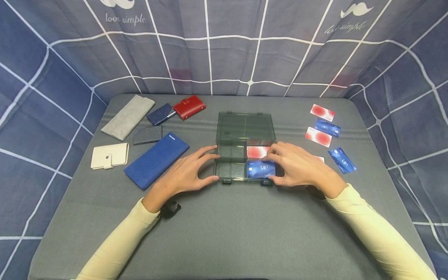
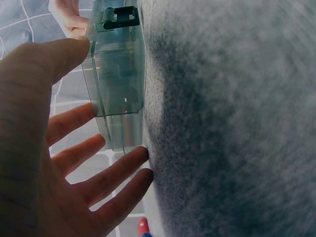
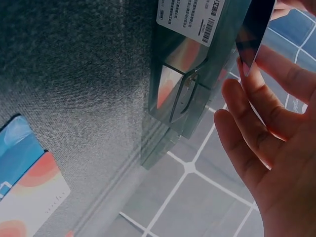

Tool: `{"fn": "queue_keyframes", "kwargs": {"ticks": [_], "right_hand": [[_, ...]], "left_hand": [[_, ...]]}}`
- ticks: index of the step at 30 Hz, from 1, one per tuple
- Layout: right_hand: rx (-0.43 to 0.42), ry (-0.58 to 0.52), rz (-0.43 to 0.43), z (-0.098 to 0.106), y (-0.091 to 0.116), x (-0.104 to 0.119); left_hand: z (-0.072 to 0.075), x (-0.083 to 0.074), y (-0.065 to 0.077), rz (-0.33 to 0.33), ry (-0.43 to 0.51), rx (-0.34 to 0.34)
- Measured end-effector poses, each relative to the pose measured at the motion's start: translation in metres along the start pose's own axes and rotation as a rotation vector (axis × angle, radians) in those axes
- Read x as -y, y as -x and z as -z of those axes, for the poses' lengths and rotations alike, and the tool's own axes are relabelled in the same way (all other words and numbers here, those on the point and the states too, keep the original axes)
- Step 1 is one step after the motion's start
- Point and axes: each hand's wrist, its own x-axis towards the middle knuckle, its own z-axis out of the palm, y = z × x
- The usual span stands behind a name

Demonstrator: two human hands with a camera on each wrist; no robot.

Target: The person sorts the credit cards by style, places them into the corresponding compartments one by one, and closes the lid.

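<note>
Box [image 1: 246, 126] open; right-hand grip [image 1: 297, 165] holds blue card [image 1: 260, 171], left-hand grip [image 1: 183, 170] touches box.

On my left, a cream wallet [image 1: 99, 156] with a strap lies on the grey desk [image 1: 238, 233], and a long blue wallet [image 1: 157, 160] slants near it. Farther off I see a long grey wallet [image 1: 128, 117], a small grey holder [image 1: 147, 135], a navy holder [image 1: 158, 114] and, just beside that, a red wallet [image 1: 190, 108]. Ahead of me and at both sides hangs a blue cloth [image 1: 232, 58] with white grid lines, moustaches [image 1: 356, 9] and "love simple" lettering [image 1: 125, 19].
</note>
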Motion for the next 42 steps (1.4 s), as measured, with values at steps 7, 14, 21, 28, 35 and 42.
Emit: {"fn": "queue_keyframes", "kwargs": {"ticks": [7,14,21,28,35,42], "right_hand": [[-0.013,-0.015,0.029,-0.002,-0.003,0.001],[-0.042,-0.048,0.053,-0.007,-0.002,-0.002],[-0.038,-0.07,0.043,-0.01,0.002,-0.006],[-0.042,-0.084,0.04,-0.01,0.004,-0.009],[-0.076,-0.103,0.036,-0.004,0.011,-0.017],[-0.151,-0.125,-0.033,0.006,0.028,-0.038]], "left_hand": [[0.0,0.0,0.0,0.006,-0.004,0.005],[0.0,0.0,0.0,0.009,-0.008,0.007],[0.0,0.0,0.0,0.005,-0.002,0.008],[0.0,0.0,0.0,-0.01,-0.003,-0.007],[0.0,0.001,0.0,0.002,-0.005,0.004],[0.0,0.0,0.0,0.012,-0.006,0.013]]}}
